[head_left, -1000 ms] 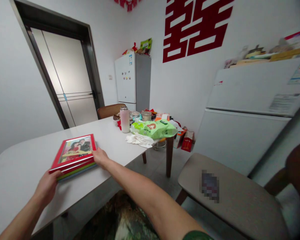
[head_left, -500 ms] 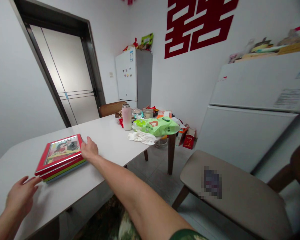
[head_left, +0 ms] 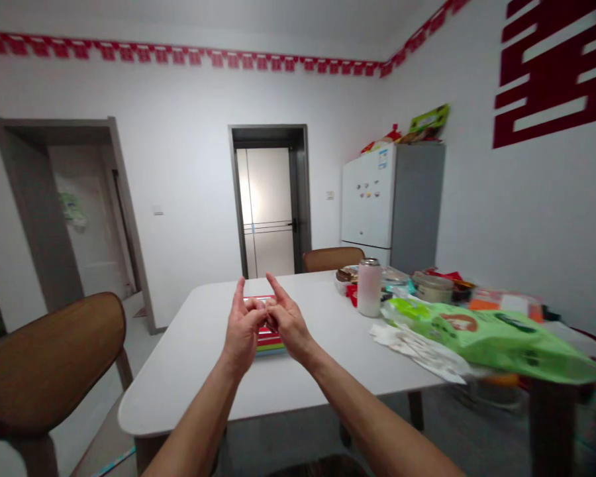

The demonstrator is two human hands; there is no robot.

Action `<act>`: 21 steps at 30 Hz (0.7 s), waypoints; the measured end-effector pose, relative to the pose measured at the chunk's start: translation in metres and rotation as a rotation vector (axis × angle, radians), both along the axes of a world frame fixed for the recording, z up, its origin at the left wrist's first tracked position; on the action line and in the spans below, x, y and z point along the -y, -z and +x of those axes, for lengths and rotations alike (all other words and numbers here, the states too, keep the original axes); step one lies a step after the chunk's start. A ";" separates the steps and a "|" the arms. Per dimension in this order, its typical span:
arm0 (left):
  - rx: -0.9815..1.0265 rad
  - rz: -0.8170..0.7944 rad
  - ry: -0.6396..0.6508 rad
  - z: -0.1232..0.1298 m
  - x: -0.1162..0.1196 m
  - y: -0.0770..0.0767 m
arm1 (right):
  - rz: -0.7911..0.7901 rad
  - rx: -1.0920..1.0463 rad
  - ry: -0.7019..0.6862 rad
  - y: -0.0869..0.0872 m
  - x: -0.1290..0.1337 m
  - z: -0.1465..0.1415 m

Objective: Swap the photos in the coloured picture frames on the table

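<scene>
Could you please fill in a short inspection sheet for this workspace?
Surface: white table, with goods gathered at its right end.
Job's things: stack with red, green and bluish edges on the table, partly hidden behind the hands.
Clutter: upright pink-and-white bottle, green package, crumpled white cloth; assorted smaller items behind.
Hands: left hand and right hand together, index fingers pointing up, other fingers curled; no held item can be made out.
Cables: nothing seen.
Surroundings: brown chair at left, closed door ahead, refrigerator beyond the table.
</scene>
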State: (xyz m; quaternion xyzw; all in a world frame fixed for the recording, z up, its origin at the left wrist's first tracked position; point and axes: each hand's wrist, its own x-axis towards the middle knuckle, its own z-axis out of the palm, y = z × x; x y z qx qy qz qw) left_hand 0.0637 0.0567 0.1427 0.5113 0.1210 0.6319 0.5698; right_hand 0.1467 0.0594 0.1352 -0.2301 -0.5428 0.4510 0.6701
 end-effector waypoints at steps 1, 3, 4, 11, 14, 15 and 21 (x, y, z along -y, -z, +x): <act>0.001 -0.011 0.002 -0.001 0.001 0.004 | -0.006 -0.001 -0.010 0.003 0.001 0.000; 0.004 -0.038 0.013 -0.004 0.000 0.013 | -0.018 -0.008 -0.022 0.010 0.001 -0.001; 0.007 -0.066 0.019 -0.006 -0.002 0.016 | -0.041 -0.017 -0.011 0.014 0.000 -0.002; -0.124 -0.353 0.110 -0.020 -0.019 0.016 | -0.329 -0.058 0.056 0.014 -0.011 -0.002; -0.219 -0.407 0.199 -0.023 -0.019 0.006 | -0.397 0.054 -0.027 0.003 -0.011 -0.003; -0.237 -0.418 0.217 -0.024 -0.019 0.003 | -0.405 0.077 -0.055 0.000 -0.010 -0.004; -0.263 -0.492 0.213 -0.025 -0.018 0.003 | -0.412 0.286 -0.003 0.004 -0.014 -0.011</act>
